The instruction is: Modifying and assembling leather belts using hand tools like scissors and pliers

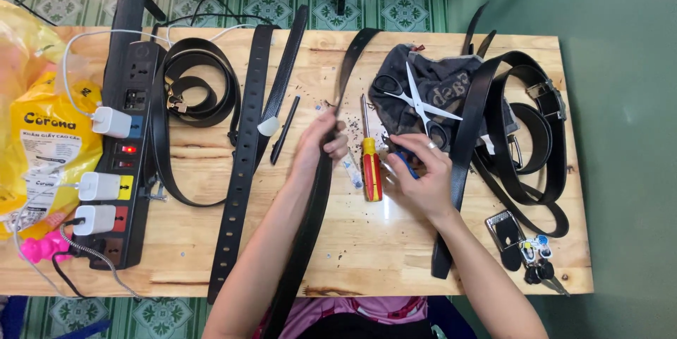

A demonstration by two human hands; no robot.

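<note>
Clamped around a black belt (pixel 321 191), the left hand (pixel 319 145) holds it at mid-table; the strap's long axis runs from the table's near edge by the person's lap up and slightly right toward the far edge. Just right of it, the right hand (pixel 416 173) pinches a small blue-handled tool (pixel 403 162), beside a red-and-yellow screwdriver (pixel 370 166) lying parallel, with scissors (pixel 417 103) on a grey cloth (pixel 441 88) beyond

wooden table (pixel 367 254) | belts (pixel 243 162), screwdriver (pixel 371 170), power strip (pixel 127 148) (chargers plugged), keys (pixel 539 265)
</note>
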